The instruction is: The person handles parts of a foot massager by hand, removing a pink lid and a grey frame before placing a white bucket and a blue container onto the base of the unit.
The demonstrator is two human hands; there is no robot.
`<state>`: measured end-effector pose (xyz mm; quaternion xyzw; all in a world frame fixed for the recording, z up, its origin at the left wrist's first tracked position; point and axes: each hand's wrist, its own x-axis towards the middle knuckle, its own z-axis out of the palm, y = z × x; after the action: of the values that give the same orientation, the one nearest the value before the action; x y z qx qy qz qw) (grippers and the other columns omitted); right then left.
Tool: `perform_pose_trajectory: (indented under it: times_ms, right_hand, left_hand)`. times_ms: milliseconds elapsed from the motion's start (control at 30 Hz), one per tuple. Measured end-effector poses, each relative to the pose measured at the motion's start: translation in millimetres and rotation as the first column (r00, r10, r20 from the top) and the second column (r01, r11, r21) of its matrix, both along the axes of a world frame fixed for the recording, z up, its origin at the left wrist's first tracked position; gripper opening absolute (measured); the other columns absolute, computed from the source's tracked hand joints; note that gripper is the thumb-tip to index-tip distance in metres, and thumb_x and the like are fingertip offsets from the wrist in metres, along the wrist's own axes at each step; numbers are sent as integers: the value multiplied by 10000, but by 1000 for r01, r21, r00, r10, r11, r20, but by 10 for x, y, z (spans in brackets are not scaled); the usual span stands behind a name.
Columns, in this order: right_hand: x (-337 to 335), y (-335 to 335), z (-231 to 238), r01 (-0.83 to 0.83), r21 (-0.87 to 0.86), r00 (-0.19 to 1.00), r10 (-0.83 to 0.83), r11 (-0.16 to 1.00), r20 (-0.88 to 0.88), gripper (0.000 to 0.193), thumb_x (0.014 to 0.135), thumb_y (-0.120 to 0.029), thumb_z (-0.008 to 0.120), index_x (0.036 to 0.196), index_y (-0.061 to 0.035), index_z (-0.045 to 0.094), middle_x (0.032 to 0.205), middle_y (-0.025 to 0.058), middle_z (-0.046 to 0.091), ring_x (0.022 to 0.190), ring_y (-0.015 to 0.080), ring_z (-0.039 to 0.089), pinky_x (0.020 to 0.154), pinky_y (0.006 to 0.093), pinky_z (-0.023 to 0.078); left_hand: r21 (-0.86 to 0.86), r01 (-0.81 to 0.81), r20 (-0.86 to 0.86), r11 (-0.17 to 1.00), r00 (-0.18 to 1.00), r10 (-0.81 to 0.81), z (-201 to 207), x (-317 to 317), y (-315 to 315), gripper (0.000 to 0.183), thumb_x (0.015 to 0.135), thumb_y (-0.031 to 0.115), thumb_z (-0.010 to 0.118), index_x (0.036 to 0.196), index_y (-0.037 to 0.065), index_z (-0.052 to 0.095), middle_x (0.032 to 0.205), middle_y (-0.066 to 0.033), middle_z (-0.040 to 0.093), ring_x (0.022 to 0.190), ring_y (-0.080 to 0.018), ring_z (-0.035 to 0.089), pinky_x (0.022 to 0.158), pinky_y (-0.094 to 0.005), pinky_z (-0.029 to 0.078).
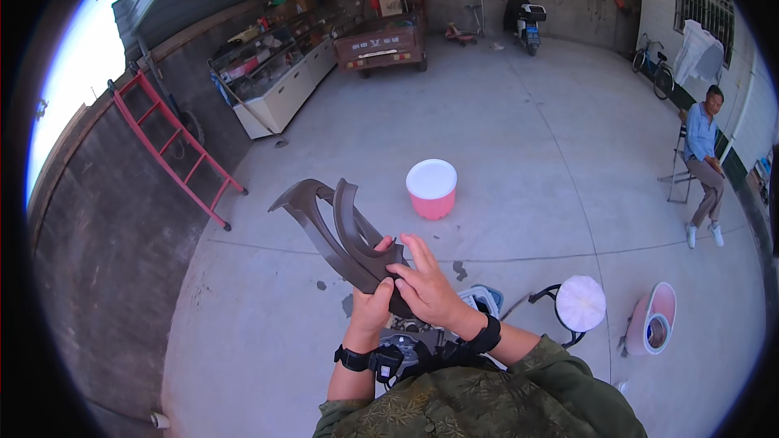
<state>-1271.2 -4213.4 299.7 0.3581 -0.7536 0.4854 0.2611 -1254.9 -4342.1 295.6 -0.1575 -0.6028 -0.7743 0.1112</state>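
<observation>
My left hand (372,305) is closed round the lower end of some dark brown, curved, strip-like parts (324,245). They look like plastic wheel-arch trims or fenders; the exact kind is unclear. Two curved arms rise from my grip, spread apart, up and to the left. My right hand (430,290) presses on the same parts near their joined lower end, thumb and fingers bent over them. Both wrists wear black straps. Below my right wrist stands a blue-and-white tub (484,298), partly hidden by my arm.
Ahead stands a pink bucket (432,204) with a white lid. To my right are a stool (580,302) with a pale cover and a pink bin (656,305). A red ladder (182,131) leans left. A seated person (703,142) is far right; a small truck (381,42) stands behind.
</observation>
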Motion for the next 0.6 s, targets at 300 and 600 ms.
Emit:
perform_pose_trajectory:
  times_ms: [300,600]
  right_hand:
    - [-13,-18,-5,-7,22,999,8,1000,-34,272,711,-46,501,979,6,515,1255,257,280,1165,427,264,924,482,243]
    - [-126,46,35,46,59,999,-47,997,13,328,687,-40,473,1008,25,480,1248,249,284,1179,420,240,901,513,235]
  left_hand:
    - [73,37,-26,997,999,-35,8,33,22,537,685,-12,376,1219,-50,343,1266,-129,367,1151,-203,361,976,-326,258]
    - [30,-7,-24,1000,1000,8,9,53,90,541,681,-23,370,1221,-54,340,1280,-129,347,1159,-195,352,974,-319,258]
